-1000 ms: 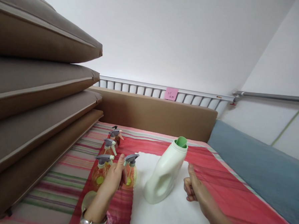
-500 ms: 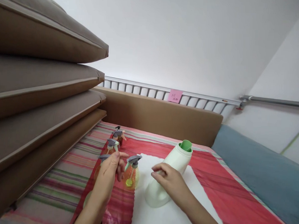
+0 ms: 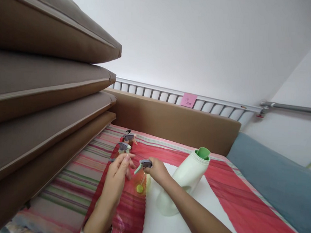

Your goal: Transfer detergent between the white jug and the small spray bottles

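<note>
Ahead of you rises a plain white wall [image 3: 175, 44], meeting a second white wall [image 3: 303, 86] in a corner to your right, where a grey pipe [image 3: 296, 108] runs. A white radiator [image 3: 156, 94] bearing a pink note [image 3: 189, 100] stands behind a low brown panel [image 3: 176, 121]. Thick taupe cushions [image 3: 53, 73] pile up on your left; blue-grey padding [image 3: 270, 167] borders your right. Your light is soft.

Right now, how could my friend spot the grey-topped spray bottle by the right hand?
Find the red striped cloth, then the white sheet on it. At that sheet's left edge stands the see-through spray bottle. Unlike the other spray bottles, it has the right hand at its grey head.
</note>
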`<move>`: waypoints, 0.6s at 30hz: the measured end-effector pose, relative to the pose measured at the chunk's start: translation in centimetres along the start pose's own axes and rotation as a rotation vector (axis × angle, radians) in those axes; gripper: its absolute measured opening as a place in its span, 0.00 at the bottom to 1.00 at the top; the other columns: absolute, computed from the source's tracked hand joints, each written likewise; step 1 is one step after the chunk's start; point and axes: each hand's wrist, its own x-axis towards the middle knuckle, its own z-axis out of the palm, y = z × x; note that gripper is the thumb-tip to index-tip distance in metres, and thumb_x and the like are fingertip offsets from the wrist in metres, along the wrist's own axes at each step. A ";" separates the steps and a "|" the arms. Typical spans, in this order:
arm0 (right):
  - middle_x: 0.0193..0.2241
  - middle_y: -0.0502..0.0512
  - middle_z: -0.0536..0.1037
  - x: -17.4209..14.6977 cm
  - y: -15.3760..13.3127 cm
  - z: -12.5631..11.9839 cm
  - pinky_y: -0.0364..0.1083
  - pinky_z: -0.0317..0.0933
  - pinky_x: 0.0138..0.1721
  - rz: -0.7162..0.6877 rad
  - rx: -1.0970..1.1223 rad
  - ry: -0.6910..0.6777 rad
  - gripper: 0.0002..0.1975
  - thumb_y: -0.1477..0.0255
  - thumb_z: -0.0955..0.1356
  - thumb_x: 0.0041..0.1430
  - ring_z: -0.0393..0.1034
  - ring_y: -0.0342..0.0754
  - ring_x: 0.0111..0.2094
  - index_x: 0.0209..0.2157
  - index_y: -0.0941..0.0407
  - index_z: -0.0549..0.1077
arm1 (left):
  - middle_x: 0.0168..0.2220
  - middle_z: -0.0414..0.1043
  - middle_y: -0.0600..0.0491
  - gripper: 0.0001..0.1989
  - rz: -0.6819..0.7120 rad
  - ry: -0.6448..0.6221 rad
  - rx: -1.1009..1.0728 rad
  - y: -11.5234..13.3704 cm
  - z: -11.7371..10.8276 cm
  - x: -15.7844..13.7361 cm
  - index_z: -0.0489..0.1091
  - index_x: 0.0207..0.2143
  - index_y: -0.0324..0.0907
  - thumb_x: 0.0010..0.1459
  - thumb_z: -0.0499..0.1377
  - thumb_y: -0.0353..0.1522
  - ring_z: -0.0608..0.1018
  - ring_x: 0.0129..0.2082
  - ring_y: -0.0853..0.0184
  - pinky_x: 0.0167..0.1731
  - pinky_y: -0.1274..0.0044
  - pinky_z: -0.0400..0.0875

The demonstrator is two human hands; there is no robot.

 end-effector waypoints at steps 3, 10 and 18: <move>0.34 0.51 0.75 0.4 1.2 -0.4 0.49 0.67 0.36 0.051 0.018 -0.004 0.10 0.67 0.66 0.59 0.70 0.46 0.34 0.36 0.59 0.71 | 0.28 0.69 0.55 0.17 -0.005 -0.020 0.084 -0.3 0.0 0.2 0.68 0.39 0.40 0.57 0.51 0.43 0.66 0.21 0.72 0.24 0.80 0.62; 0.33 0.51 0.74 0.6 1.5 -3.1 0.46 0.68 0.30 0.135 0.101 0.005 0.09 0.68 0.66 0.59 0.70 0.44 0.30 0.38 0.59 0.70 | 0.41 0.72 0.45 0.19 -0.050 -0.206 0.500 -4.5 1.7 0.3 0.66 0.46 0.38 0.52 0.56 0.37 0.73 0.41 0.59 0.42 0.71 0.65; 0.28 0.48 0.72 -1.6 -0.7 -5.0 0.43 0.65 0.27 0.079 0.220 0.014 0.06 0.71 0.68 0.56 0.68 0.42 0.27 0.32 0.59 0.70 | 0.58 0.57 0.38 0.41 -0.097 -0.201 0.846 -9.4 4.9 -0.3 0.57 0.56 0.37 0.38 0.65 0.38 0.59 0.58 0.48 0.53 0.63 0.54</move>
